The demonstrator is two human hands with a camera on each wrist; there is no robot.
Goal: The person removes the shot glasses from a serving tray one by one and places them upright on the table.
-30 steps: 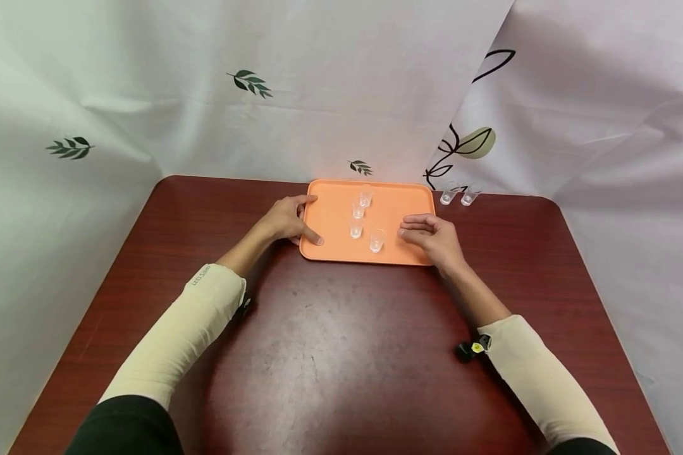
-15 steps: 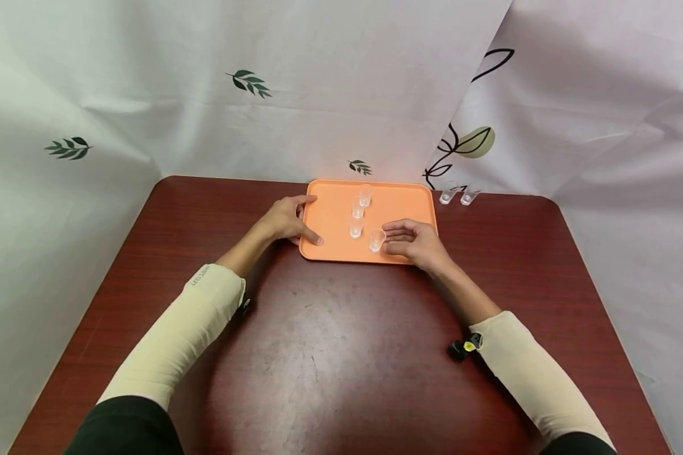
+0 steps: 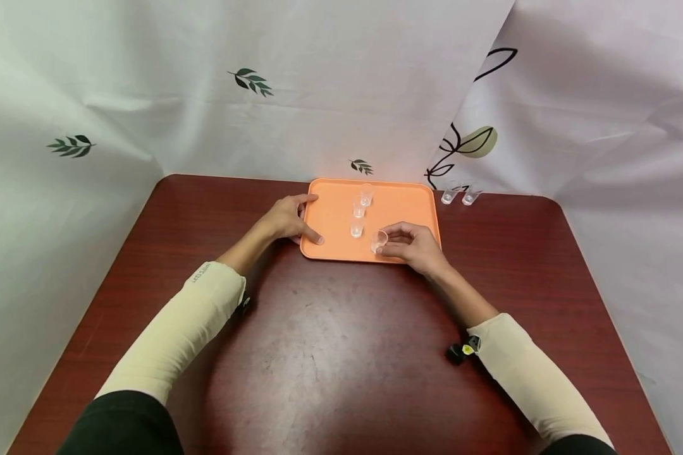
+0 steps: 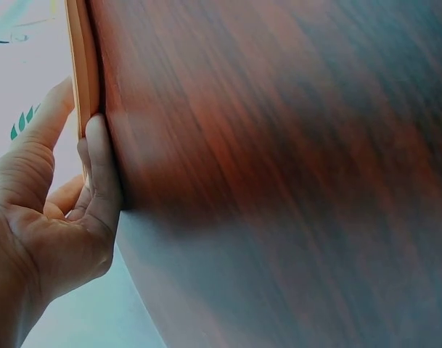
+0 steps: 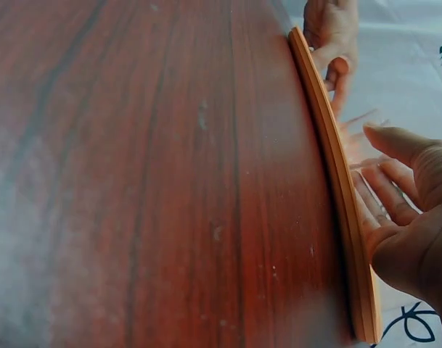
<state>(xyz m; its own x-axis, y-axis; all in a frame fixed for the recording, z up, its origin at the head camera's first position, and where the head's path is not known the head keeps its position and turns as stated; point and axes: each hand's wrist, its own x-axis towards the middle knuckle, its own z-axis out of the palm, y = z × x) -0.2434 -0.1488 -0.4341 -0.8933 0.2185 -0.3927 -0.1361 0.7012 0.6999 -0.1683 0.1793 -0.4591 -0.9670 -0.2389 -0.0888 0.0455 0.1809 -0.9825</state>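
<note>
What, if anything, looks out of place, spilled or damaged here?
No spill or damage shows. Two small clear cups look slightly out of place: they sit on the glossy dark-red table, beside the far right corner of the orange rectangular tray, while three similar cups stand on it.

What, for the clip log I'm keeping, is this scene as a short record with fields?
Left hand: grips the left end of the orange tray
Right hand: pinches a clear cup near the tray's front edge
On tray: three more clear cups, roughly in line
Off tray: two clear cups at the far edge of the brown table
</note>
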